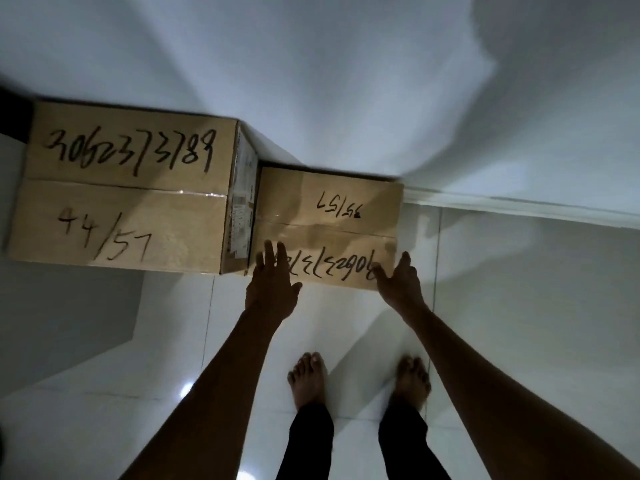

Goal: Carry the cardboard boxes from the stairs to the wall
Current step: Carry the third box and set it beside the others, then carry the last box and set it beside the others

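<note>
A dim room with a pale wall (329,81) and a glossy white tiled floor (156,341), a white skirting strip running along their join at the right. Two cardboard boxes sit on the floor against the wall, side by side and touching. The taller box (124,188) on the left bears handwritten numbers, "44/57" on its near flap, and a printed label on its right side. The lower box (329,216) to its right has its taped top seam running across, with upside-down marker writing. Both bare arms reach forward and down to this lower box. The left hand (272,285) has its fingers spread and lying flat on the near left part of the box top, thumb out to the side. The right hand (398,280) is likewise spread wide at the near right corner, fingers on the top edge. Neither hand is closed around anything. Below, two bare feet (308,379) stand on the tiles, dark trouser legs above them.
</note>
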